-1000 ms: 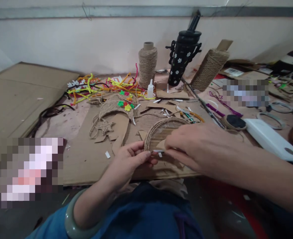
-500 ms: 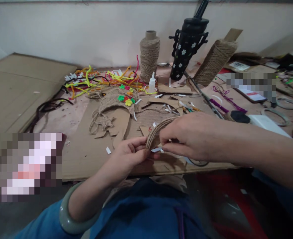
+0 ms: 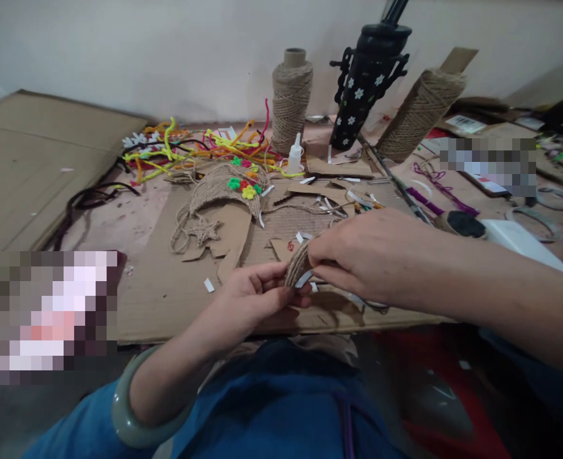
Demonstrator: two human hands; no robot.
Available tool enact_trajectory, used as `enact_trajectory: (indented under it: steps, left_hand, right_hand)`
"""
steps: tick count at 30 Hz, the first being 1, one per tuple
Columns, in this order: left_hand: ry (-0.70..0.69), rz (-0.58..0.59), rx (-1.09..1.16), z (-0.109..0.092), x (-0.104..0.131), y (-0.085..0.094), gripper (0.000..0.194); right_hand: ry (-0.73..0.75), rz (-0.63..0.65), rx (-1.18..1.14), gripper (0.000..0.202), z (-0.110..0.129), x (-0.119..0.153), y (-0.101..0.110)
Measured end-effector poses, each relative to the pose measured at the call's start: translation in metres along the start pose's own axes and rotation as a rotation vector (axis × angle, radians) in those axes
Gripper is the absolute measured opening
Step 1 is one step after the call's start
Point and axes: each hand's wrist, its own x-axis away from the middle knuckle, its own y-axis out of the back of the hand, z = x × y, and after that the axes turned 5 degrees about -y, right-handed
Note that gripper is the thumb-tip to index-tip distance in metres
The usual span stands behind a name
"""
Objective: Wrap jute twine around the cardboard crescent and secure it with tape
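Cardboard [image 3: 159, 313] beneath twine band [image 3: 297, 264] in hands [image 3: 250, 298]

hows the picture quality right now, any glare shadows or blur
In the head view: dim light, darkest below the cardboard edge; a shadow on it beneath the right hand; small highlights on the bangle; pixelated patches at left and right; barcode label soft, while the twine-wrapped ring's strands are distinguishable.

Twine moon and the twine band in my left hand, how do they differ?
The twine band is gripped by your left hand; the twine moon lies untouched beyond it. The moon carries bright little flowers, while the visible part of the band has none. Both are curved, with brown twine in rows.
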Motion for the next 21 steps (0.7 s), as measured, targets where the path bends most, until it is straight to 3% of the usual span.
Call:
enact_trajectory:
  steps: [10, 17, 21]
  left_hand:
    - [0.012, -0.011, 0.019, 0.000, 0.000, -0.005, 0.016]
    - [0.042, -0.012, 0.096, -0.001, -0.002, -0.007, 0.021]
    - [0.036, -0.019, 0.099, -0.002, -0.001, -0.008, 0.019]
  right_hand:
    - [-0.096, 0.034, 0.014, 0.013, 0.005, 0.000, 0.000]
    - [-0.125, 0.146, 0.087, 0.014, 0.012, 0.001, 0.009]
    - [-0.112, 0.122, 0.114, 0.014, 0.014, 0.002, 0.007]
